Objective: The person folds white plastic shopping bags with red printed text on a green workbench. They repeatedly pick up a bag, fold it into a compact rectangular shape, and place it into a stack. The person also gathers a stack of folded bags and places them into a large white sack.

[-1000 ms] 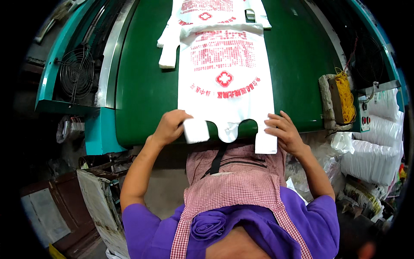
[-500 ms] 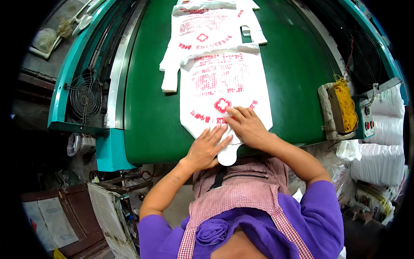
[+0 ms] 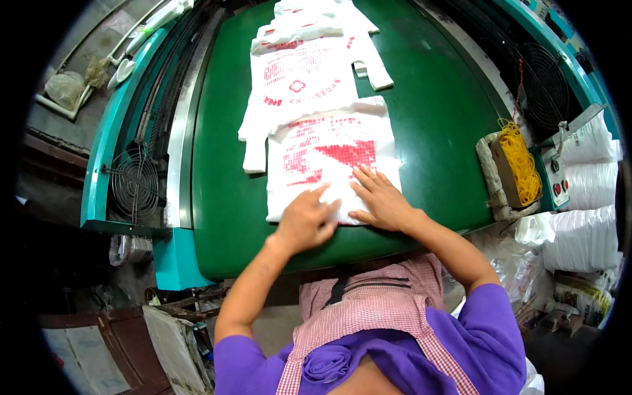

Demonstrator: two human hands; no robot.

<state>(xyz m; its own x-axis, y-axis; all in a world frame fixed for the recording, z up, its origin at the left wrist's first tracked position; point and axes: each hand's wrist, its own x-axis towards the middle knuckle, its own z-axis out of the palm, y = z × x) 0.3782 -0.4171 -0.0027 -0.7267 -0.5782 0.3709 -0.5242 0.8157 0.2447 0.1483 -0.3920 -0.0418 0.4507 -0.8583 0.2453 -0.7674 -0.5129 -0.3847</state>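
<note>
A white plastic bag (image 3: pixel 329 141) with red print lies on the green belt in front of me. Its near end is folded, giving a straight front edge. My right hand (image 3: pixel 385 203) rests flat on the bag's near right part, fingers stretched out and apart. Over its near left part is my left hand (image 3: pixel 306 220), slightly blurred, its fingers apart and partly bent, with nothing seen in them. Farther up, more printed white bags (image 3: pixel 306 69) overlap in a row, and the front bag's far edge lies against them.
The green belt (image 3: pixel 230 217) runs between metal rails. At right, a box holds yellow rubber bands (image 3: pixel 520 164) beside a control box with red buttons (image 3: pixel 558 187). Round fan guards (image 3: pixel 133 184) flank the belt. White bundles (image 3: pixel 582 237) are stacked at far right.
The bag's near end with its round white tab has been folded out of sight, shortening the bag. The bags sit lower and slightly left in view. My left hand's fingers have bent.
</note>
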